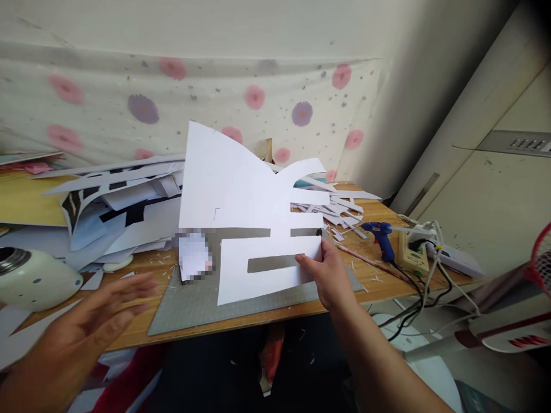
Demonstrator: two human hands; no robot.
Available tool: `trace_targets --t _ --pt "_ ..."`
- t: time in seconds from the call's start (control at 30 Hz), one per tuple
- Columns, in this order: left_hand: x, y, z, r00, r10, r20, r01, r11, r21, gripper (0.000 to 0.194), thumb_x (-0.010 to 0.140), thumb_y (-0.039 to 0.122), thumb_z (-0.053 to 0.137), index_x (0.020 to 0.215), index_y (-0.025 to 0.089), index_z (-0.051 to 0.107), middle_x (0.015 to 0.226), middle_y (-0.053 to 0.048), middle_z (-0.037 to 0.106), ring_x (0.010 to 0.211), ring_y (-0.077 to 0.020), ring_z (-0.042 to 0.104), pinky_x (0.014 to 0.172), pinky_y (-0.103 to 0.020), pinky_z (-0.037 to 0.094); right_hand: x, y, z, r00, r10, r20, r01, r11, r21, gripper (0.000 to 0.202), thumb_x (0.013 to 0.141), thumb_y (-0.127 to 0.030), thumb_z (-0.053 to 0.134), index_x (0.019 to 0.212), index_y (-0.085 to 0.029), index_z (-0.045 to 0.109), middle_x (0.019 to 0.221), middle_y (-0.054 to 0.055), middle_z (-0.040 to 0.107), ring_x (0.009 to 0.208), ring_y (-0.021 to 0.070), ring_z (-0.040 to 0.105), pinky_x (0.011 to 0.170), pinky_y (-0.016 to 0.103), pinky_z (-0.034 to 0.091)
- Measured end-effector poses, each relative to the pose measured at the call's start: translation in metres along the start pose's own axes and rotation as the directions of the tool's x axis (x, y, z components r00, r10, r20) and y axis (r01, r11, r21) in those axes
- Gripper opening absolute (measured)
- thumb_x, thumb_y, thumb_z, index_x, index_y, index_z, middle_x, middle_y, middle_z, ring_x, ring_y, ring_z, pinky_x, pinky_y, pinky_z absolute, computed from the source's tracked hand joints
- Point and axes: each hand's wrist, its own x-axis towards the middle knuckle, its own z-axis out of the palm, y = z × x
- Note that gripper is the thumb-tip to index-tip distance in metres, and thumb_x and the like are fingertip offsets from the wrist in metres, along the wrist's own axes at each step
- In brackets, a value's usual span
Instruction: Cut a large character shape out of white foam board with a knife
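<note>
White sheet [241, 189], strips [310, 197] pointing right, their long axis sideways, right fingers [307, 265] pinching it, left fingers [129, 288] released

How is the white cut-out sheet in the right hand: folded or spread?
Spread. The white sheet shows its broad, slotted face, with no fold visible; the right hand grips it at one edge.

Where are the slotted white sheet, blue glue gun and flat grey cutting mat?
Slotted white sheet [236, 189], head view: broad upper-left part.
Blue glue gun [384, 238], head view: upper handle.
Flat grey cutting mat [191, 310], head view: bare near-left part.
</note>
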Motion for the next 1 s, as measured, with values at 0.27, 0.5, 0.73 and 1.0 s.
trace_targets --t 0.27,0.5,0.73,1.0 --pt "-0.019 0.055 0.133 0.958 -0.236 0.162 0.286 0.791 -0.542 0.047 0.066 0.049 0.083 0.098 0.015 0.074 0.11 -0.013 0.071 0.102 -0.0328 0.064 0.064 -0.034 0.059 -0.009 0.008 0.003 0.954 -0.295 0.048 0.295 0.904 -0.311 0.071 0.077 -0.038 0.071 0.142 -0.024 0.044 0.114 0.012 0.063 0.104 0.0297 0.063 0.09 0.05 0.053" --pt "-0.018 0.047 0.138 0.963 -0.169 0.21 0.259 0.793 -0.551 0.047 0.069 0.051 0.081 0.098 0.015 0.074 0.096 -0.011 0.073 0.089 -0.029 0.068 0.061 -0.032 0.059 -0.047 0.002 0.013 0.523 -0.734 0.432 0.815 0.283 -0.505 0.038 0.086 -0.02 0.065 0.122 -0.032 0.061 0.11 0.007 0.06 0.103 0.0268 0.058 0.106 0.06 0.037" --pt "-0.027 0.055 0.143 0.985 -0.108 0.131 0.156 0.883 -0.443 0.05 0.071 0.056 0.078 0.101 0.016 0.074 0.102 -0.011 0.074 0.086 -0.0306 0.07 0.064 -0.038 0.061 -0.054 0.0 0.02 0.518 -0.702 0.488 0.832 0.281 -0.478 0.026 0.091 -0.022 0.061 0.116 -0.029 0.065 0.099 0.005 0.065 0.091 0.0215 0.059 0.106 0.057 0.036" --pt "-0.032 0.061 0.144 0.991 -0.096 0.095 0.125 0.911 -0.392 0.054 0.068 0.057 0.078 0.107 0.019 0.076 0.113 -0.011 0.073 0.094 -0.0351 0.07 0.066 -0.039 0.063 -0.052 -0.001 0.023 0.547 -0.682 0.485 0.802 0.26 -0.539 0.026 0.091 -0.028 0.062 0.115 -0.022 0.068 0.093 0.006 0.063 0.089 0.0232 0.057 0.103 0.056 0.039"
